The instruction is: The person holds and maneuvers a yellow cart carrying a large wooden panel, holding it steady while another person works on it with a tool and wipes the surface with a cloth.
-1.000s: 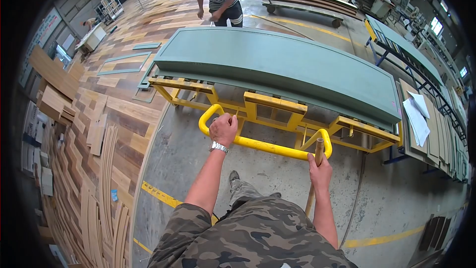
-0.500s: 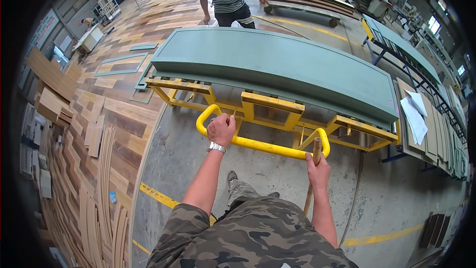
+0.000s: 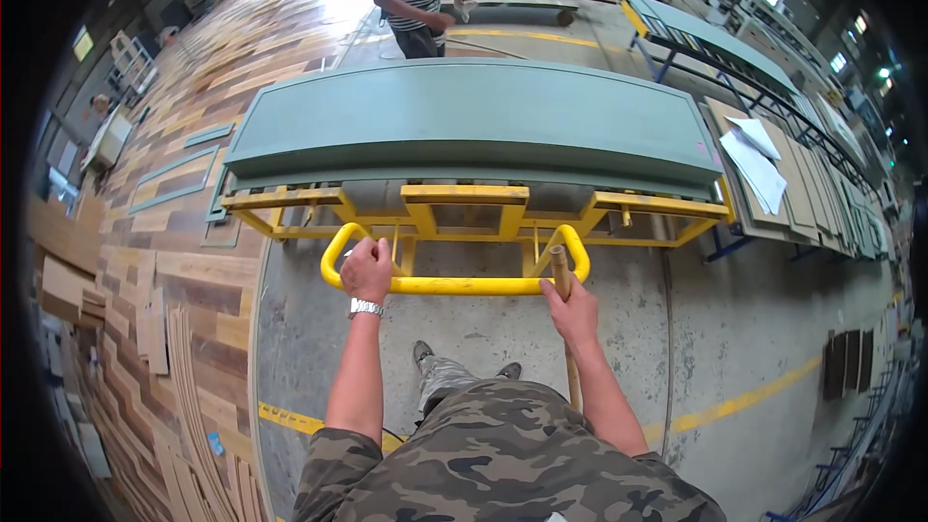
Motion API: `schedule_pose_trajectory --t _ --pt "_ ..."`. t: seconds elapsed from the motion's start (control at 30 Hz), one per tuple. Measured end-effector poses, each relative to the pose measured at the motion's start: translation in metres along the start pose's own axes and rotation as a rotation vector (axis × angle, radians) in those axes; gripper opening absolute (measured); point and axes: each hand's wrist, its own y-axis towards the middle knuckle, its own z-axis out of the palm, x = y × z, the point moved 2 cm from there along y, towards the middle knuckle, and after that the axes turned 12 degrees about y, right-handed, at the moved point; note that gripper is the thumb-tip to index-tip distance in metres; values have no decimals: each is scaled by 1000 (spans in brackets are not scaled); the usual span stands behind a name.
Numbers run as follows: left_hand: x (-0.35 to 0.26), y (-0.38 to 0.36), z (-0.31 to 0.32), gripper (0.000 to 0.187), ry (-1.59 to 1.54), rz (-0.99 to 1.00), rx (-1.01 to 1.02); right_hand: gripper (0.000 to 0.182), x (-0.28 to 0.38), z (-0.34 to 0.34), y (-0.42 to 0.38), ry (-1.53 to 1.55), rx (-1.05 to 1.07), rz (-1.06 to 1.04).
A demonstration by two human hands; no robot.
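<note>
The left hand (image 3: 367,271), its fingers curled closed, grips a yellow tubular metal push handle (image 3: 464,286) near its left end. The right hand (image 3: 572,311), fingers wrapped round a brown wooden rod (image 3: 560,264), is at the handle's right end. Beyond both hands, a long grey-green rectangular panel (image 3: 464,106) lies flat on a yellow metal cart frame (image 3: 464,193).

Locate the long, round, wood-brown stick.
Head view, right of centre: the long, round, wood-brown stick is in the person's bare right hand, its top end near the right bend of the yellow tubular handle.
</note>
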Motion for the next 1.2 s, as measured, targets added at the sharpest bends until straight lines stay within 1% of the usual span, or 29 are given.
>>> schedule_pose_trajectory --t 0.03,0.13,0.2,0.27,0.4,0.6,1.0,1.13,1.2 --pt "-1 0 0 35 -5 -4 3 47 0 1 0 41 7 0" --pt "-1 0 -1 35 0 -12 40 48 4 -2 -2 21 18 0" --pt "-1 1 -1 35 -6 -7 33 50 5 -2 -3 31 14 5" --pt "0 1 0 35 14 -7 33 51 3 -1 -2 4 6 -42" --pt "2 1 3 36 -1 -3 31 52 1 -1 -2 22 -12 -21" --pt "0 1 1 37 -19 -16 40 53 -1 0 0 -23 -13 -81" --pt "2 2 3 35 11 -2 57 51 -1 -1 -1 -50 -9 -104" --pt "1 1 2 38 -29 13 8 50 3 -3 -2 -46 -8 -95" --pt "0 2 0 36 1 -4 59 54 4 -4 -2 -71 15 -61"
